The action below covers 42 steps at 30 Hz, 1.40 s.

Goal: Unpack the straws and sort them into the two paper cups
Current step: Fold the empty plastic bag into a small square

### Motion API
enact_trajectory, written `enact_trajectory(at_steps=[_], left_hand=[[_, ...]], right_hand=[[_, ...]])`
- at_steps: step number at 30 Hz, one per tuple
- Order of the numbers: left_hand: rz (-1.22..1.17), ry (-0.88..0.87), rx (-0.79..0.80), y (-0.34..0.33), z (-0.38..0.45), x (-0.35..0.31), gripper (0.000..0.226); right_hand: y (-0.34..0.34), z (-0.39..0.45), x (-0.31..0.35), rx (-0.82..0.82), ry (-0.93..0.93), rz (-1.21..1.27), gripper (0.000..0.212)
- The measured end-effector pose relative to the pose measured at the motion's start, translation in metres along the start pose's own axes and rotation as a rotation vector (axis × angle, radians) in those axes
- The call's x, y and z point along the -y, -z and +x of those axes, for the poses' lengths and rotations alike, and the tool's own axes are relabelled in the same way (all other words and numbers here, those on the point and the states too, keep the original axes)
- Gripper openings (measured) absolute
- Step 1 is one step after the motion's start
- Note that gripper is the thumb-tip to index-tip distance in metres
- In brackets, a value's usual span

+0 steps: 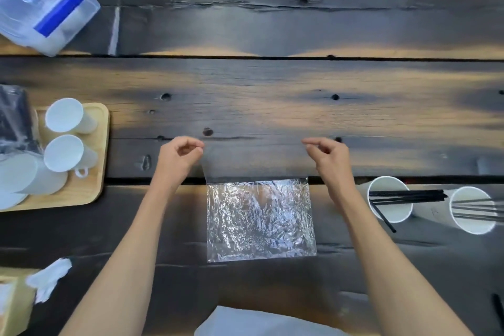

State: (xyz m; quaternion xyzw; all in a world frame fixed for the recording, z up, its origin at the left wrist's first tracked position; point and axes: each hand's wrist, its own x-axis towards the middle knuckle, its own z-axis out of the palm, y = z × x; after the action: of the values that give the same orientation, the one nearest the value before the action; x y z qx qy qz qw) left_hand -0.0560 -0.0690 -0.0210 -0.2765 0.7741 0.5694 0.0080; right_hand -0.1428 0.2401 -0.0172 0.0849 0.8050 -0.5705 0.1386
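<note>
A clear, crinkled plastic wrapper [259,221] hangs flat over the dark wooden table at the centre. My left hand [182,155] pinches its upper left corner and my right hand [327,157] pinches its upper right corner. No straws show inside the wrapper. To the right stand two white paper cups. The nearer cup [392,215] holds several black straws [406,195], one of them sticking out over its near rim. The farther right cup [471,226] also holds several dark straws [477,210].
A wooden tray [95,172] at the left carries more white paper cups and lids. Behind it lies a dark plastic-wrapped pack [13,117]. A clear lidded box [46,6] sits at the far left. A tissue box [16,303] is at the near left, white paper [259,322] at the bottom.
</note>
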Motion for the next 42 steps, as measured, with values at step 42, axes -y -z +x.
enact_trajectory(at_steps=[42], left_hand=[[0.060,0.479,0.123,-0.101,-0.168,0.082,0.020]], right_hand=[[-0.080,-0.181,-0.093,0.357,-0.593,0.146,0.023]])
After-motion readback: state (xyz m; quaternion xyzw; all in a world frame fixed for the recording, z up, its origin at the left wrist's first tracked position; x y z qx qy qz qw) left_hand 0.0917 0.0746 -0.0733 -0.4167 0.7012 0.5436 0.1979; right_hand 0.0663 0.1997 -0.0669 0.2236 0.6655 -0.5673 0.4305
